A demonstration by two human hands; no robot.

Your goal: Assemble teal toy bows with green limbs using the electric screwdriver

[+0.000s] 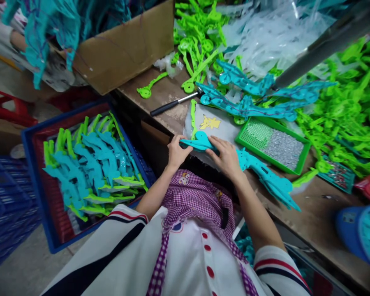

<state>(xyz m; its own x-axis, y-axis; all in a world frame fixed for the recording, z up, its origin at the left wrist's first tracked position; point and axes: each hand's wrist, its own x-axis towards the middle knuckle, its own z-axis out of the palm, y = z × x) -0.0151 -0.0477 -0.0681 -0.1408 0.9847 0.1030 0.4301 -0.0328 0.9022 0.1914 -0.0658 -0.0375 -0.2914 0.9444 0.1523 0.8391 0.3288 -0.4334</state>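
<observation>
A long turquoise plastic part (265,172) lies across the front edge of the workbench, over a grey mat with a yellow cartoon figure (209,122). My left hand (177,153) pinches its left tip between thumb and fingers. Farther right, my right hand (225,155) grips the same part, thumb at the near side and fingers over the top. A narrow green plastic strip (193,119) stands out just beyond the turquoise part; whether the two are joined I cannot tell.
A green tray (305,150) of small clear pieces sits behind my right hand. A black-handled hammer (169,107) lies at the back left. On my left, a blue crate (37,176) holds turquoise and green parts. Green parts (351,102) heap up on the right, near a blue bucket (348,226).
</observation>
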